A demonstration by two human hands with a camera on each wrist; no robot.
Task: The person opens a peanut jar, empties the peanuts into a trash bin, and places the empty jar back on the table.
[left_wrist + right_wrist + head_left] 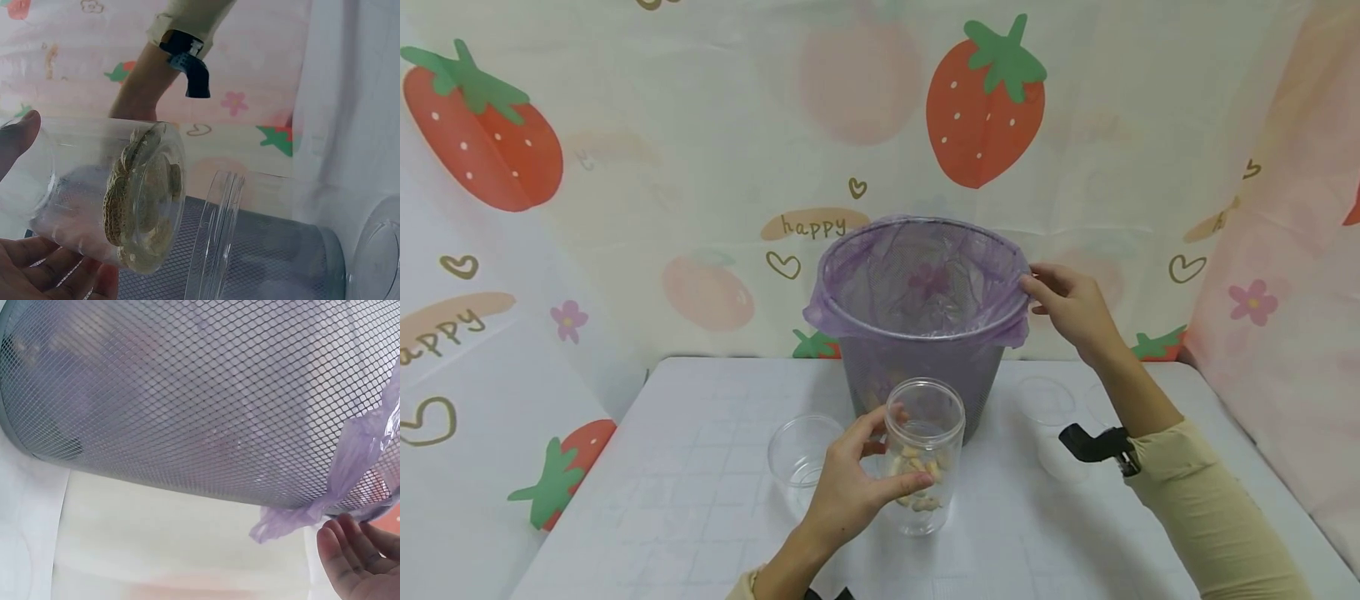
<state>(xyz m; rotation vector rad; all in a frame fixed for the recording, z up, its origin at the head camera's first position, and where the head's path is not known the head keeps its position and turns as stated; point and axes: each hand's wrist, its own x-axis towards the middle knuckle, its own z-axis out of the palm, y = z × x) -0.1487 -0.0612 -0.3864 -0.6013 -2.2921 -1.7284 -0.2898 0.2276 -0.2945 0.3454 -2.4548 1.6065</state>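
Observation:
My left hand (857, 487) grips a clear plastic jar (925, 429), its thumb across the front. Shelled-looking peanuts (115, 200) lie at the jar's bottom; the jar's mouth has no lid on it. Behind it stands a grey mesh trash bin (187, 412), lined with a purple plastic bag (917, 275) folded over the rim. My right hand (1071, 304) holds the bin's rim at the right side, fingertips on the bag's edge. In the right wrist view its fingers (337, 550) meet the rim beside a loose fold of bag.
Left of the jar, a second clear plastic jar (805, 454) stands on the white table (662, 483). Clear round lids (1047, 400) lie right of the bin. A strawberry-print cloth (722, 125) hangs behind the table.

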